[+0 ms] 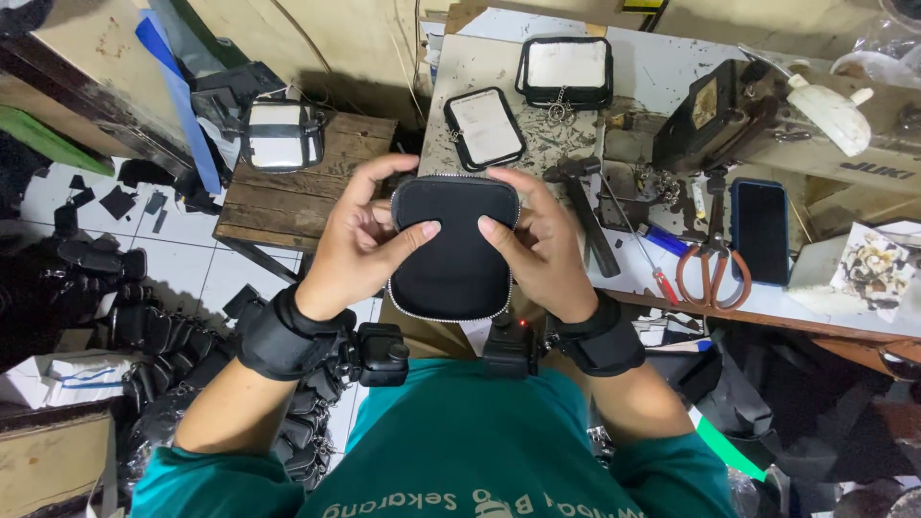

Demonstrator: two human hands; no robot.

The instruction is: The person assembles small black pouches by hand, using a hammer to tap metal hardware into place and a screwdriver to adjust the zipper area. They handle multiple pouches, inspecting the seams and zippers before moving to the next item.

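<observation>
The person holds a small black pouch (pixel 455 247) with a silver zipper edge, up in the air over their lap, in the middle of the view. The left hand (pixel 360 240) curls around the pouch's left side, thumb pressed flat on the front and fingers tucked behind. The right hand (pixel 542 245) does the same on the right side. Both hands are partly closed and grip the pouch.

Only thumbs and fingertips pinch the pouch, so it could slip and drop down toward 6 o'clock, onto the lap or the floor. The floor at 8 o'clock is full of black pouches (pixel 144 336), so a dropped one could get lost in the pile.

At 3 o'clock, orange-handled scissors (pixel 713 270) lie on the worktable (pixel 662 67) with a red screwdriver (pixel 652 264) and a hammer (pixel 585 216) near them. A quick reach that way could poke a finger or knock the phone (pixel 760 230) off the edge.

At 12 o'clock, two black-rimmed pouches with white fronts (pixel 484 128) (pixel 566 69) lie on the table. A third one (pixel 280 134) sits on a wooden stool (pixel 288 197) at 10 o'clock. A bump could push that one off.
</observation>
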